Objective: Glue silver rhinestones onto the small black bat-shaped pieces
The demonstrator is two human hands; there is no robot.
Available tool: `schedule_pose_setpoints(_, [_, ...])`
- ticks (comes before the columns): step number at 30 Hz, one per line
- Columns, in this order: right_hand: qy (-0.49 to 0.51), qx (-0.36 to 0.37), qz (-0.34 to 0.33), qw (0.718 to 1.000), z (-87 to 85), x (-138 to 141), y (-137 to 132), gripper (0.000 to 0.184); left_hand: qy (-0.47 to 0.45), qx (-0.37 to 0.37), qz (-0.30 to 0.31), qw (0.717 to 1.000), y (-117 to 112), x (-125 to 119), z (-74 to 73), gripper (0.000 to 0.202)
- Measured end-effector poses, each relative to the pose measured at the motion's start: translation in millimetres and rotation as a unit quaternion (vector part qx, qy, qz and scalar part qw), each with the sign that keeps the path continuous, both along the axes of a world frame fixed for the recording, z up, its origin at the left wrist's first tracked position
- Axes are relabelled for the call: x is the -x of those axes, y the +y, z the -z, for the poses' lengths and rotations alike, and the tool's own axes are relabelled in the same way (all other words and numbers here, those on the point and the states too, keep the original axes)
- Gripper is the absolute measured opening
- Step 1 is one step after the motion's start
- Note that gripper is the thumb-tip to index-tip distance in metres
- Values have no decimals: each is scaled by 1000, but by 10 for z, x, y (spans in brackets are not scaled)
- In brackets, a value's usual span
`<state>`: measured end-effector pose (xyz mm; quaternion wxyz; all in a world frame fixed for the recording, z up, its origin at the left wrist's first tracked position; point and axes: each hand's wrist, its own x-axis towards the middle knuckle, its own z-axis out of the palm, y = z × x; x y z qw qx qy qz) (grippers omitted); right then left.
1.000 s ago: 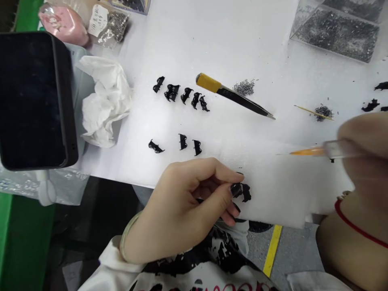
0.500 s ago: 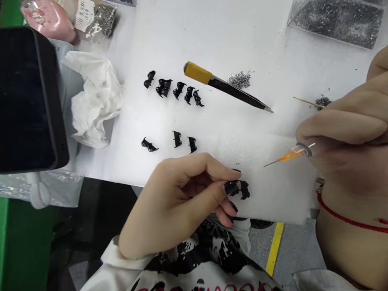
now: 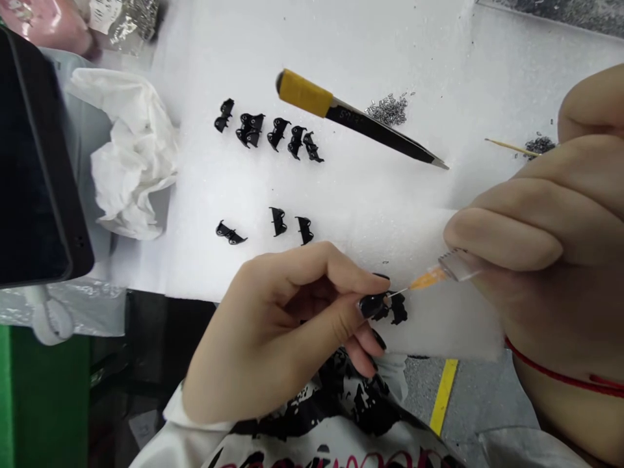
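The needle's in now. Half a second ago its tip hung well clear to the right, and here it meets the small black piece (image 3: 396, 309) right at the thumbnail. That piece sits at the near edge of the white foam pad (image 3: 390, 39), clamped between thumb and forefinger of the left hand (image 3: 287, 331). The right hand (image 3: 550, 240) has its fingers closed round the clear barrel of the applicator (image 3: 429, 278), orange hub showing, needle nearly level.

To do this well, I'd say: keep the pinch steady, rest the right hand on the foam, and touch only the spot meant, because the needle is very close to the nail.

Further up lie three loose black pieces (image 3: 277, 224), then a row of five (image 3: 273, 133), yellow-handled tweezers (image 3: 361, 120) and a heap of tiny metal bits (image 3: 387, 109). Crumpled tissue (image 3: 129, 153) and a dark phone (image 3: 34, 162) are off left.
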<state>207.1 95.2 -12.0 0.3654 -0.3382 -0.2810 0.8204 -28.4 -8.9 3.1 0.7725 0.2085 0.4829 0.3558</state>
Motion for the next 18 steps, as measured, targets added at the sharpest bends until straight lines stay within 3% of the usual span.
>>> schedule_pose_setpoints(5, [198,62,-22,978,-166,259,-54,16,6,5,-8,1000,5,-19,-7,13])
schedule_pose_setpoints(8, [240,88,-34,966,-204,242,-44,21,10,5,-8,1000,7,-16,-13,11])
schedule_pose_setpoints(12, [169,86,-57,980,-182,160,0,16,4,8,6,1000,8,11,-26,8])
schedule_pose_setpoints(16, [-6,61,-57,996,-132,60,29,54,-2,2,5,1000,13,29,-28,10])
schedule_pose_setpoints(18, [-115,56,-3,992,-101,-31,56,67,-1,-2,6,1000,18,30,-23,11])
